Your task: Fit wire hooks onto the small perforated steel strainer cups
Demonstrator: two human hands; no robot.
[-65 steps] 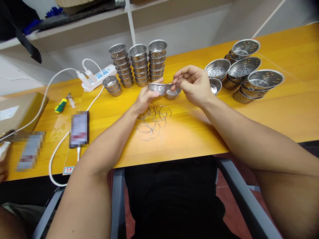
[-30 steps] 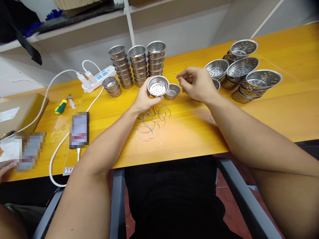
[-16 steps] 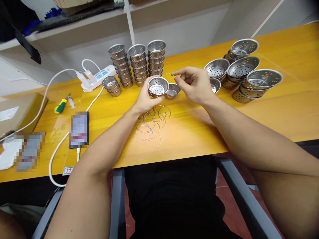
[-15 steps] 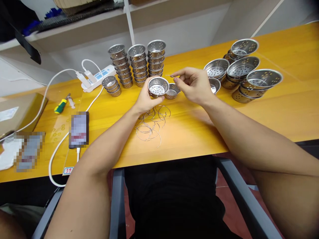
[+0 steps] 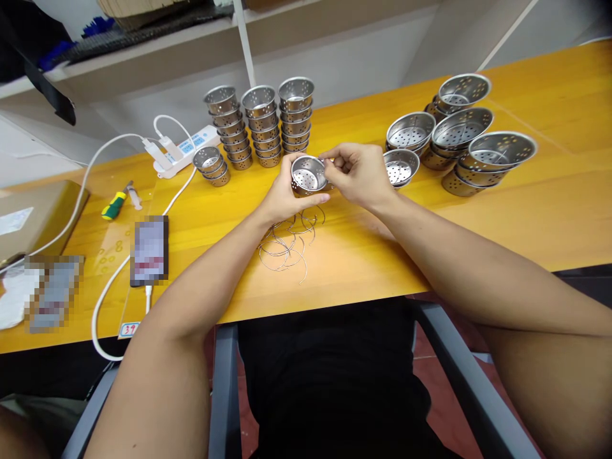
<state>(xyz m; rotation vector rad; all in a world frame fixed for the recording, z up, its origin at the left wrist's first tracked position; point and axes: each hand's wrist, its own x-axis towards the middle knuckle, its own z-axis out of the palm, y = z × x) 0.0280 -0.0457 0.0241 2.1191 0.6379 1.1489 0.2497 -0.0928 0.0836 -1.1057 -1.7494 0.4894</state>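
Note:
A small perforated metal cup (image 5: 309, 175) is held by my left hand (image 5: 282, 196), its open top facing up and the thumb along its near side. My right hand (image 5: 358, 172) is at the cup's right rim, thumb and index finger pinched together; what they hold, if anything, is too small to make out. Behind the held cup, another cup is mostly hidden. Several curved thin metal wires (image 5: 287, 248) lie loosely on the table just below my left hand.
Tall cup stacks (image 5: 259, 124) stand at the back, with a short stack (image 5: 210, 162) left of them. Wider cups (image 5: 461, 127) are grouped at the right. On the left are a power strip (image 5: 186, 153), a phone (image 5: 149, 248), a green-yellow tool (image 5: 115, 205) and a cardboard box (image 5: 52, 217).
My right hand has moved left and slightly down, from beside the cup to its rim. The held cup has shifted slightly right and down.

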